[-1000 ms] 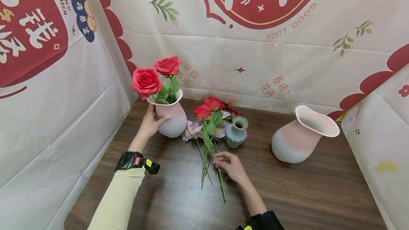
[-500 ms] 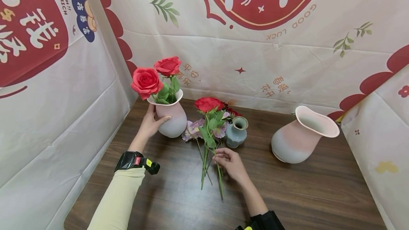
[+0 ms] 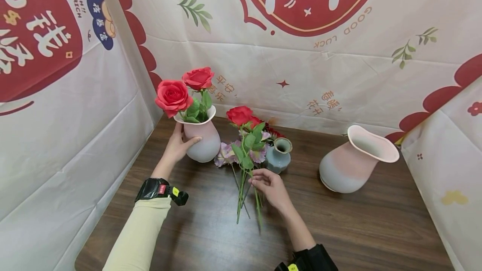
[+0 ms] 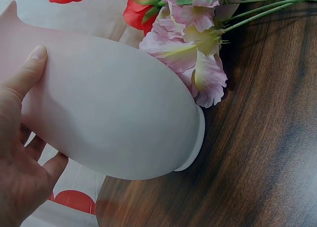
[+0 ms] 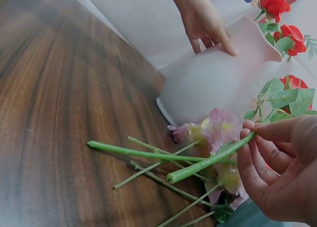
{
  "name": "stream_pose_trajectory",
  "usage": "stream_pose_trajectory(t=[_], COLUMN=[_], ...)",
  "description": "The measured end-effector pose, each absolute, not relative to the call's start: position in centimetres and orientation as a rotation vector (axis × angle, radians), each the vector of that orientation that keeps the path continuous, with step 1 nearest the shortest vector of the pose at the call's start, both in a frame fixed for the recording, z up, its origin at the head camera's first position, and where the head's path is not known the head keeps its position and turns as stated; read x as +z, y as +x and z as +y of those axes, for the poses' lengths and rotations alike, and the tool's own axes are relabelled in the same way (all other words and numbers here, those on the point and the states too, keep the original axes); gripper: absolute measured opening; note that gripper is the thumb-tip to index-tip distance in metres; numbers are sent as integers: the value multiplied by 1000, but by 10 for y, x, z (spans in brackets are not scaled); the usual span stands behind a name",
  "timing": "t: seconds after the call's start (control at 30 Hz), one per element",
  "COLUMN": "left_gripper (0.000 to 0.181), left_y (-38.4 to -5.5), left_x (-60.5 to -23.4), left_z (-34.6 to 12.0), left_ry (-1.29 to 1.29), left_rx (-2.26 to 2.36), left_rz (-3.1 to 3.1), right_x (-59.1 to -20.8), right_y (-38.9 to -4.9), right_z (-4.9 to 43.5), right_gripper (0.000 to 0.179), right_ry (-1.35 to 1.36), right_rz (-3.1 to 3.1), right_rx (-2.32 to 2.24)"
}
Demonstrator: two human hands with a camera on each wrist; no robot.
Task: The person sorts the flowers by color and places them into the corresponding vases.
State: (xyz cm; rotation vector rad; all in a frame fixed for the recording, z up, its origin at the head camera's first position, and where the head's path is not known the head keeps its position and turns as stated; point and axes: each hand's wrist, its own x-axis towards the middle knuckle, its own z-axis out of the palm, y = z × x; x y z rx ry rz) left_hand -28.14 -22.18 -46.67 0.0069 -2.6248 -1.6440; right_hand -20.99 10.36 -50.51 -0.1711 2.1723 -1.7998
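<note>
My left hand [image 3: 177, 144] grips the neck of a pink-and-white vase [image 4: 119, 103], thumb across its front and fingers behind. Two red roses [image 3: 173, 96] with green leaves stand in that vase. Between finger and thumb, my right hand [image 3: 272, 185] pinches the green stem of a red rose [image 3: 239, 115]; the stem's cut end [image 5: 173, 177] points toward the table in the right wrist view. Under the held rose lie several other flowers, among them pale purple blossoms [image 4: 188, 53] and another red rose partly hidden behind it.
A small blue-grey vase [image 3: 278, 158] stands right beside the flower pile. Farther right is a second pink-and-white vase [image 3: 348, 166] with a wide flared mouth. Printed cloth [image 3: 293, 70] walls the dark wooden table [image 3: 339, 229] at the back and sides.
My right hand has lifted the rose off the pile; its bloom has risen and shifted slightly left, showing the other red rose behind. The left hand and its vase have stayed put.
</note>
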Motion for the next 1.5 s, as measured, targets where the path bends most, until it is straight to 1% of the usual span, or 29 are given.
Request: stream_pose_trajectory(t=[0.53, 1.23, 1.5], left_gripper=[90, 91, 90], left_y=[-283, -284, -284], left_x=[-470, -468, -468], left_z=[-223, -224, -222], left_ry=[-19, 23, 0], left_rx=[-1665, -1673, -1677], left_rz=[-2600, -2618, -2597], right_x=[-483, -438, -418], right_y=[-220, -241, -251], right_z=[97, 73, 62], right_gripper=[29, 27, 27], right_ry=[-304, -432, -469], right_rz=[2186, 2273, 2333], right_rx=[-1850, -1890, -1947])
